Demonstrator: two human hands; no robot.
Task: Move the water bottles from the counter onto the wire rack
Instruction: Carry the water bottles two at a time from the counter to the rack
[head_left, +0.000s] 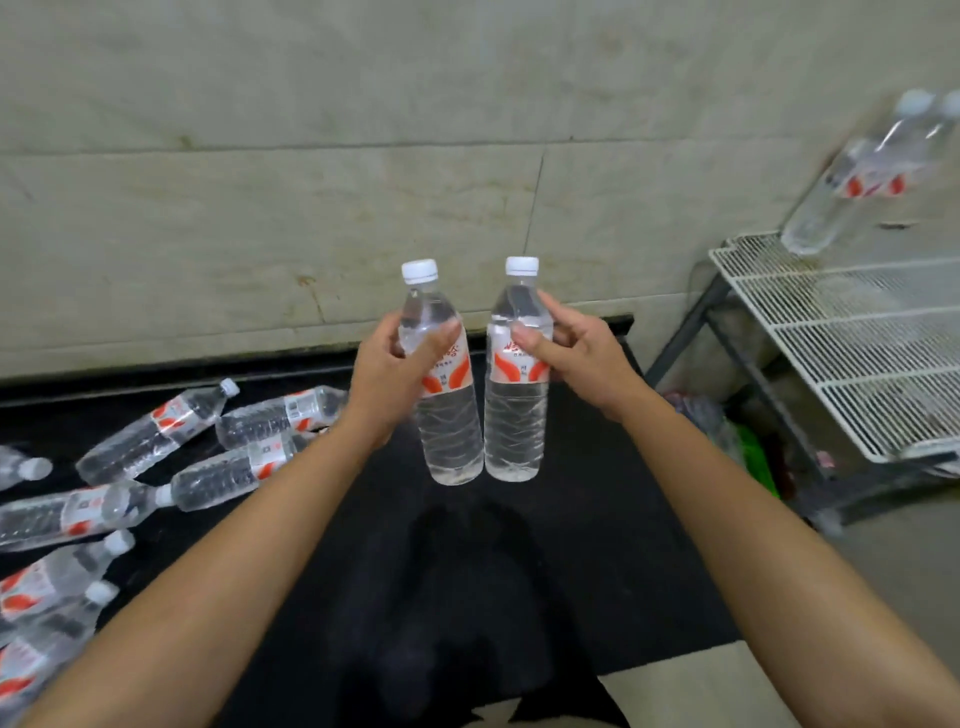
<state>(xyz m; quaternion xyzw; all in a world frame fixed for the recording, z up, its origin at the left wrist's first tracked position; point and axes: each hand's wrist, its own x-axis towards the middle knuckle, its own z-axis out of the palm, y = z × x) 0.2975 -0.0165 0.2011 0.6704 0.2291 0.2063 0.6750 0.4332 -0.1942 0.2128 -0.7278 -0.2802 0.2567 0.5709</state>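
Water bottles (452, 421) upright, clasped in left hand (397, 371) and right hand (579, 358)

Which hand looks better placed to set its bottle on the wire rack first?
Probably the right hand: the bottle it grips is nearer the wire rack, which stands to the right. The left hand, gripping the other bottle, would have to reach across.

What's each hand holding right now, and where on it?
The left hand grips the left bottle, the right hand the right bottle, each around its upper body.
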